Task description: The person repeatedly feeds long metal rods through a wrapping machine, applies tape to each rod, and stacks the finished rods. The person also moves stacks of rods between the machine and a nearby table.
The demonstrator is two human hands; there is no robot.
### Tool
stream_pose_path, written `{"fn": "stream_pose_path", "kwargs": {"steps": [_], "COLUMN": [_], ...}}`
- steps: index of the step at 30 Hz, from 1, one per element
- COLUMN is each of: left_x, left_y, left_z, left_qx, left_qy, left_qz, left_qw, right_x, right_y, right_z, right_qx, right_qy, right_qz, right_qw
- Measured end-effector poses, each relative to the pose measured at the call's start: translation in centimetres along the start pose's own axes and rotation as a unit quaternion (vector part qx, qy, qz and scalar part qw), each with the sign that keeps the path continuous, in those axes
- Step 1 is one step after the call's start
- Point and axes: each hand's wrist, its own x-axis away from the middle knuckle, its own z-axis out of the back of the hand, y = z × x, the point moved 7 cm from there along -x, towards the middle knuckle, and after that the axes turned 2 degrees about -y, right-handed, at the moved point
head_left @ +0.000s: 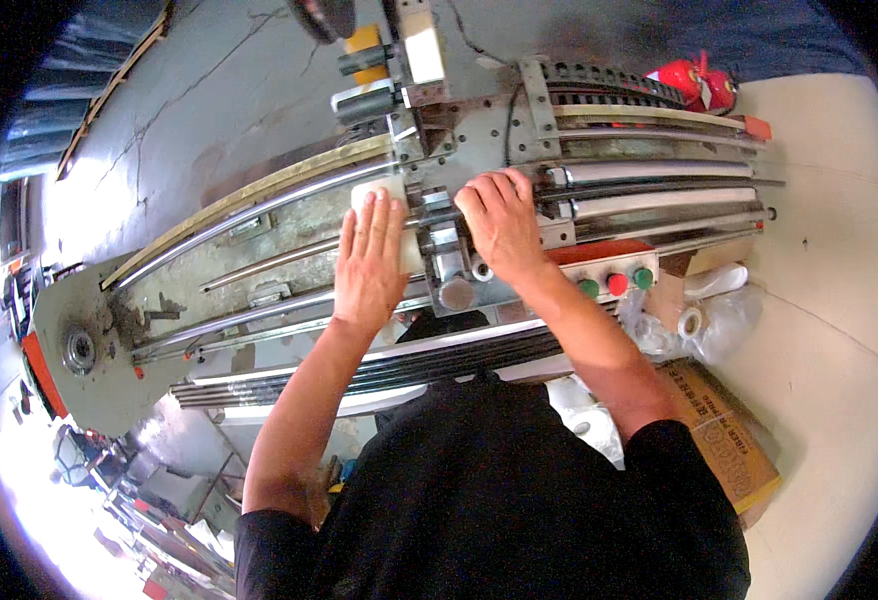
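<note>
My left hand (369, 265) lies with fingers stretched and held side by side on a white block (411, 256), which shows past the fingertips and beside the palm. This block sits against the left side of the metal carriage (474, 135) of a long rail machine. To its right, my right hand (501, 222) is closed, its fingers curled down at a clamp-like metal part (445, 240) of the carriage. What those fingers grip is hidden. A round grey knob (456, 293) stands just below, between the two hands.
Steel rods (279, 265) run left from the carriage, and thick bright rods (659, 172) run right. A control box (609, 272) with red and green buttons sits near my right forearm. Red fire extinguishers (694, 85) stand far right. A cardboard box (724, 435) lies at lower right.
</note>
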Motion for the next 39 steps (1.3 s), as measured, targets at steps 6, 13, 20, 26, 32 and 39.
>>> {"fn": "stream_pose_path", "kwargs": {"steps": [6,13,20,26,32,39], "left_x": [0.9,0.6,0.7,1.3,2.2,4.3], "left_y": [0.0,0.4,-0.5,-0.9,-1.2,-2.6], "left_z": [-0.7,-0.2,-0.6,-0.6,-0.5,0.5], "left_qx": [0.018,0.016,0.032,0.074,0.070,0.039], "left_qy": [0.037,0.032,0.025,0.035,0.118,0.177], "left_qz": [0.030,0.018,0.014,0.011,-0.029,-0.024], "left_qw": [0.999,0.999,0.999,0.997,0.990,0.983], "right_x": [9.8,28.3,18.1,12.7,4.3,-3.4], "right_y": [4.0,12.3,7.7,-6.1,-15.5,-27.3], "right_z": [8.3,7.3,8.9,5.3,17.0,19.6], "right_qx": [-0.057,0.194,0.075,-0.223,-0.847,-0.914], "right_qy": [0.099,-0.143,-0.071,-0.063,0.020,-0.200], "right_qz": [-0.167,-0.370,-0.299,-0.096,0.070,0.257], "right_qw": [0.979,0.897,0.949,0.968,0.527,0.242]}}
